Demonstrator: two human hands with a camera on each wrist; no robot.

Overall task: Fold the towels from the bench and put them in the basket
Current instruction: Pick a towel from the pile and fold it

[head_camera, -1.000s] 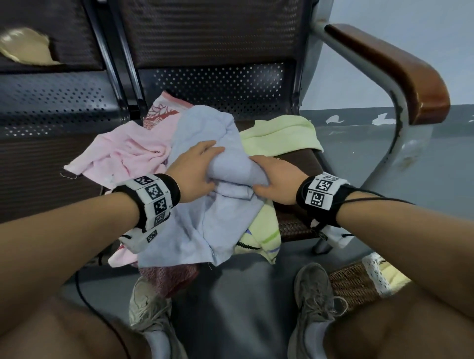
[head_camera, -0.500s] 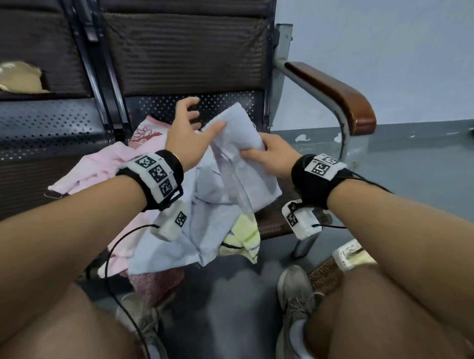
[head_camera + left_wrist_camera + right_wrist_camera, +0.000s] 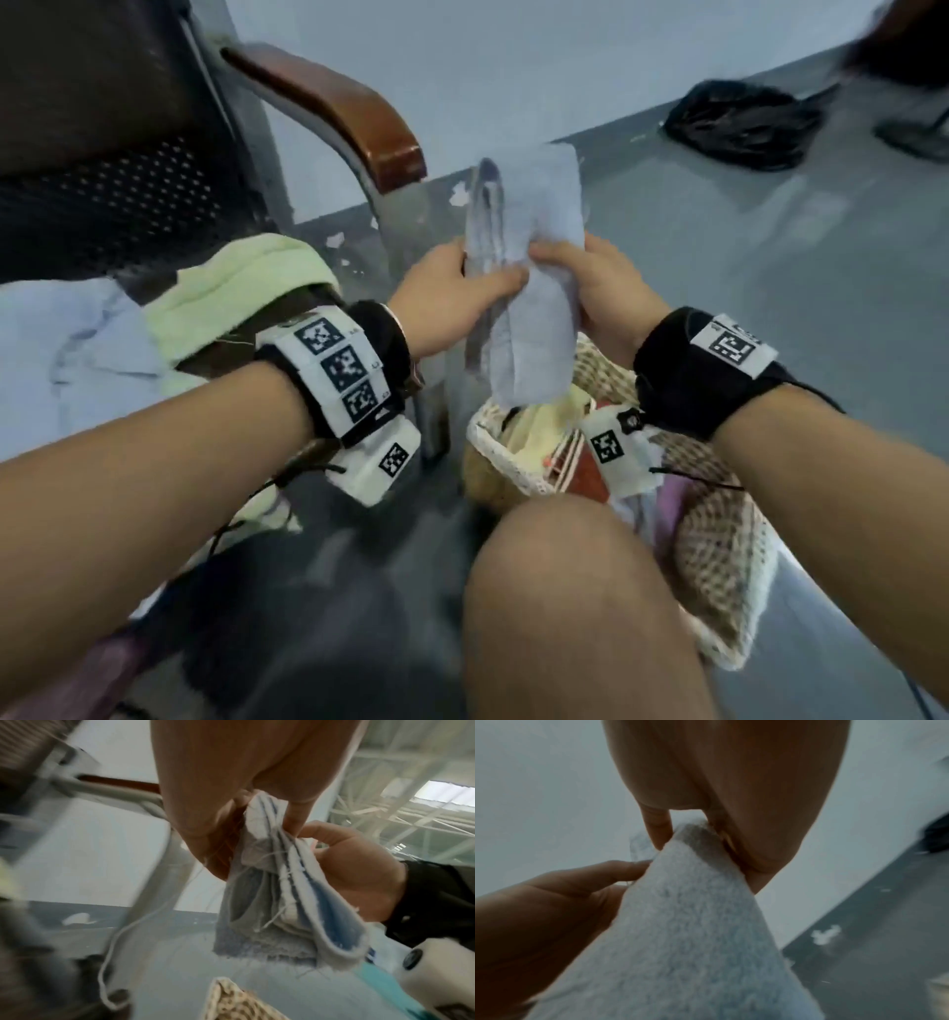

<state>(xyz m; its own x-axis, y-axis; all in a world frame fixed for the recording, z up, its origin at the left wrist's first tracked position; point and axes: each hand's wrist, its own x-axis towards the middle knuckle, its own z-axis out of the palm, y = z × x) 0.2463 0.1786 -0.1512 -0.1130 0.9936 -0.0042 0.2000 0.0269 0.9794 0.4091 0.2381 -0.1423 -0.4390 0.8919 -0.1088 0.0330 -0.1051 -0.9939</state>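
A folded pale blue towel (image 3: 531, 288) hangs upright in the air above the woven basket (image 3: 719, 545), which stands on the floor to the right of the bench. My left hand (image 3: 452, 288) grips its left edge, thumb across the front. My right hand (image 3: 590, 288) pinches its right side. The left wrist view shows the towel's (image 3: 280, 892) stacked layers and frayed edges between both hands. In the right wrist view the towel's (image 3: 693, 933) fluffy face fills the lower half. Another blue towel (image 3: 67, 349) and a light green towel (image 3: 231, 288) lie on the bench seat.
The basket holds folded cloths, one yellowish (image 3: 539, 426). The bench's brown armrest (image 3: 334, 108) rises left of the held towel. My bare knee (image 3: 575, 591) sits in front of the basket. A black bag (image 3: 744, 123) lies on the grey floor at the far right.
Both hands lifted the blue towel off the bench pile, folded it narrower, and carried it right to above the basket. My head has turned right with them.
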